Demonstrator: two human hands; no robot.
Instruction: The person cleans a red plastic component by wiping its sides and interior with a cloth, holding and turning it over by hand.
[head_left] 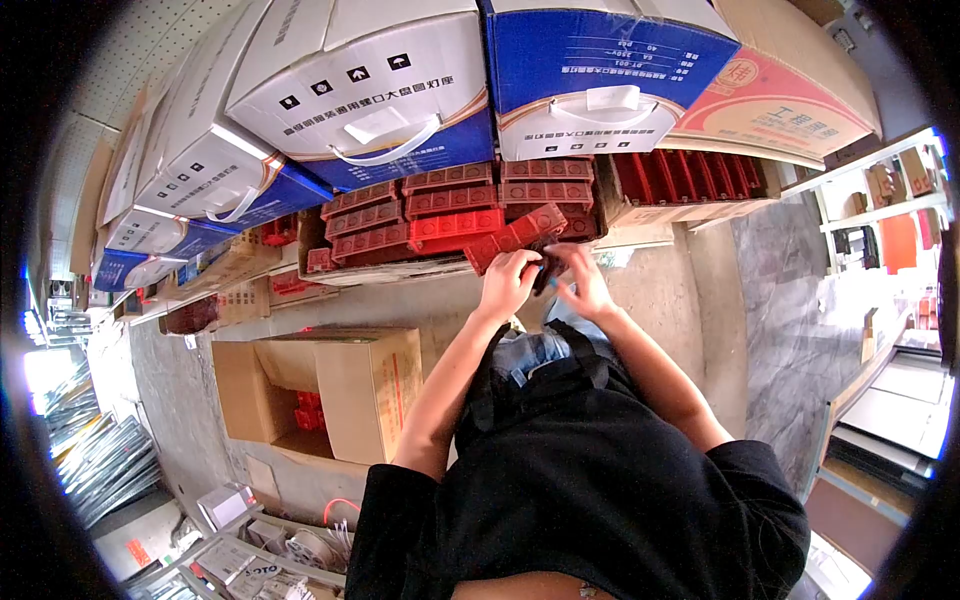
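My left hand [508, 285] is closed, its fingertips at a small dark object [547, 268] in front of my waist. My right hand [583, 284] bends round the other side of that object, thumb and fingers on it. A bit of blue shows there, but its kind is too small to make out. Just beyond my hands, a row of red electrical junction boxes [515, 238] lies tilted on the near edge of an open carton [400, 270]. More rows of red boxes [455, 230] are stacked inside; whether my left hand touches the tilted row is unclear.
Blue and white cartons with handles [400, 130] stand on the shelf above. At right is another carton of red boxes [690, 178]. An open cardboard box [370, 395] with red pieces stands on the floor at left. A rack [270, 560] holds goods behind it.
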